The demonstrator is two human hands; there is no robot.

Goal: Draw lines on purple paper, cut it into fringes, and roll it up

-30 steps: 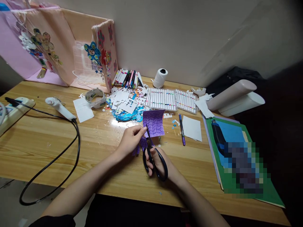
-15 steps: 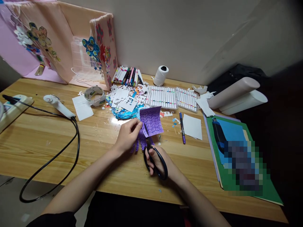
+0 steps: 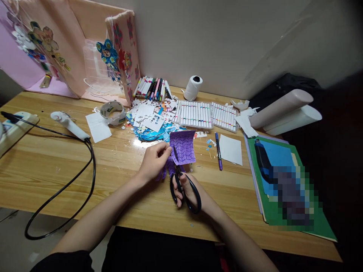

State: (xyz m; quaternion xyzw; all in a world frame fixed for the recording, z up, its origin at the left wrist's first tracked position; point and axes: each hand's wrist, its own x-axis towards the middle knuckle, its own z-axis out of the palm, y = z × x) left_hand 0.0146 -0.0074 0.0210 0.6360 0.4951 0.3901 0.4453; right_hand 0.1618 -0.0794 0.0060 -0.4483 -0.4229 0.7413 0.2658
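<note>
Purple paper point(image 3: 185, 146) | left hand point(image 3: 154, 160) pinches edge | right hand point(image 3: 190, 189) clamps scissors point(image 3: 177, 172) | tabletop point(image 3: 119, 158) stretches leftward

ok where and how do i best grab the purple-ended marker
Pinch the purple-ended marker mid-barrel from above, thumb and fingertips across its long sides; that looks best, since it is slim and lies flat, with the white paper close on its right.
</note>
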